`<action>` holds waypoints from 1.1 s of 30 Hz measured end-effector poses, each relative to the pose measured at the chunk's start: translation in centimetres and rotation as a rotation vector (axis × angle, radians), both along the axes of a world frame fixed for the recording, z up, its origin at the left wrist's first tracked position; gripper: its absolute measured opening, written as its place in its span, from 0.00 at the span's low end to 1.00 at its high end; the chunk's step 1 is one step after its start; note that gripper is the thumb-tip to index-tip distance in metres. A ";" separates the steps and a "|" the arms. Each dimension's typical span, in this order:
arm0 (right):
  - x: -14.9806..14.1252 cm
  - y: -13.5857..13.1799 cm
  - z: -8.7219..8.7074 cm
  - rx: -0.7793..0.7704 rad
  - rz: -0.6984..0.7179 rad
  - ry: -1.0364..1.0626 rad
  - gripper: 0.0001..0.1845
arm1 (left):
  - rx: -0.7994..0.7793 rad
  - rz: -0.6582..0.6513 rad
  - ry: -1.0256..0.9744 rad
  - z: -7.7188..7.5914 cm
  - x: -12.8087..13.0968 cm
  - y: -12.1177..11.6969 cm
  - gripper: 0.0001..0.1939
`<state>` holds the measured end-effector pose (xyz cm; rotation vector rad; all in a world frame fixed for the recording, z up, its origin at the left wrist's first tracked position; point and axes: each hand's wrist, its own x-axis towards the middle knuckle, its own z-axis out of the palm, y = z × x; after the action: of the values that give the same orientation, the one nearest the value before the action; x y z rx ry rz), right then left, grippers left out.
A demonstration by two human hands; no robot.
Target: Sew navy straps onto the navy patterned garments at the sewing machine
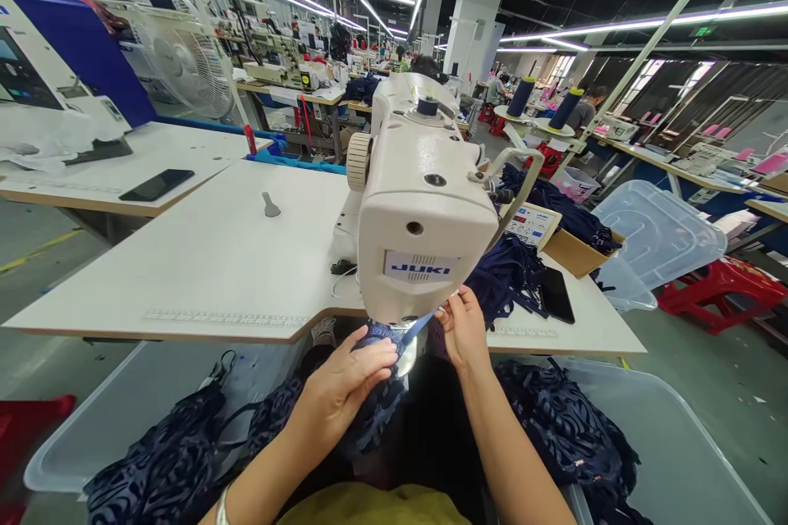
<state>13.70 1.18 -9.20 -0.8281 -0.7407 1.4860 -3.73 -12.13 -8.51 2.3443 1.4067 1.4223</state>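
Note:
A white sewing machine [431, 205] marked JUKI stands in front of me, its head hiding most of the needle area. Below it, my left hand [350, 381] presses its closed fingers on a navy patterned garment piece [377, 418], which hangs down toward my lap. My right hand [463, 330] pinches a narrow blue strap [419, 326] to the right of the needle area. The strap slants down from those fingertips to the garment under the machine head. Light from the machine falls on the metal work bed between both hands.
Plastic bins with navy garments [178, 443] [566, 426] flank my lap. Navy straps [508, 279], a phone [557, 295] and a cardboard box [570, 253] lie right of the machine. A small grey metal piece [270, 205] rests on the left tabletop [203, 262]; another phone [158, 185] is farther left.

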 end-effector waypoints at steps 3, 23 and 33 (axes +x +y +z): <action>0.3 0.1 -0.2 0.011 -0.001 -0.014 0.14 | 0.118 0.021 0.227 0.8 0.3 -0.1 0.13; -0.9 -5.8 0.7 0.226 0.370 -0.433 0.16 | 0.002 0.100 0.108 -0.3 -0.5 -0.6 0.11; -1.1 -5.9 0.5 0.225 0.334 -0.464 0.14 | 0.090 0.072 0.265 0.8 -0.2 -0.7 0.12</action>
<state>12.60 -4.75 -8.72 -0.9168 -1.4228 1.4765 -3.93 -12.82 -7.70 2.6462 1.5314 1.2518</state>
